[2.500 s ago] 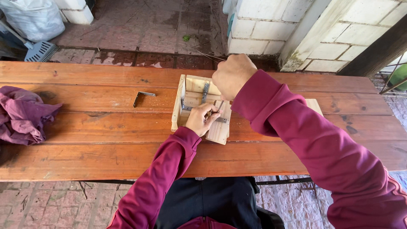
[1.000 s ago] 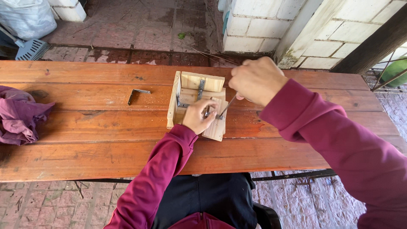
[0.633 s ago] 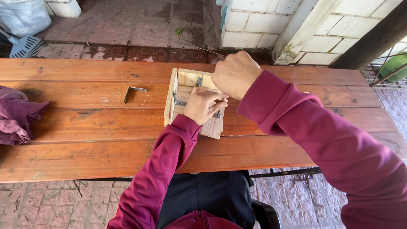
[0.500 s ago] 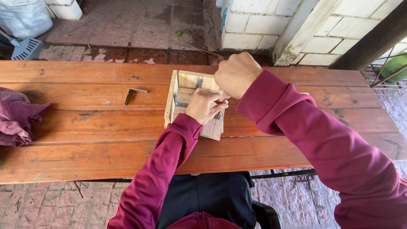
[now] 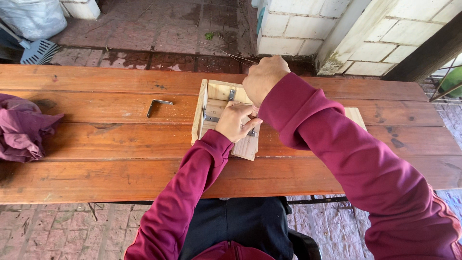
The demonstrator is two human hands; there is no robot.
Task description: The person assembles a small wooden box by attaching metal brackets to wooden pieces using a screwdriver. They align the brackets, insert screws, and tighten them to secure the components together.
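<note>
Hands have drawn in over the small wooden box (image 5: 211, 108) since the earlier views; a second back the right hand (image 5: 263, 79) was held out to the side with a thin metal tool showing below it, and now it sits as a closed fist directly above the box's near wall, the tool itself hidden under the knuckles, so what it grips cannot be told for certain; the left hand (image 5: 236, 123) lies flat-curled on the box's near corner, fingers pressed down around a metal corner bracket (image 5: 252, 133) there, much as it did before; judged from this, the work has gone from lining up to bearing down on a fastener at that bracket, with the left hand steadying the piece; the box itself rests on the long wooden table (image 5: 96, 144), open side up, at mid-table just in front of the person, and appears not to have shifted; a spare angle bracket (image 5: 158, 104) lies loose on the boards to the left, well apart from the box and untouched; a crumpled purple cloth (image 5: 24, 127) sits at the far left edge; a light wooden board (image 5: 357, 117) shows behind the right sleeve.
</note>
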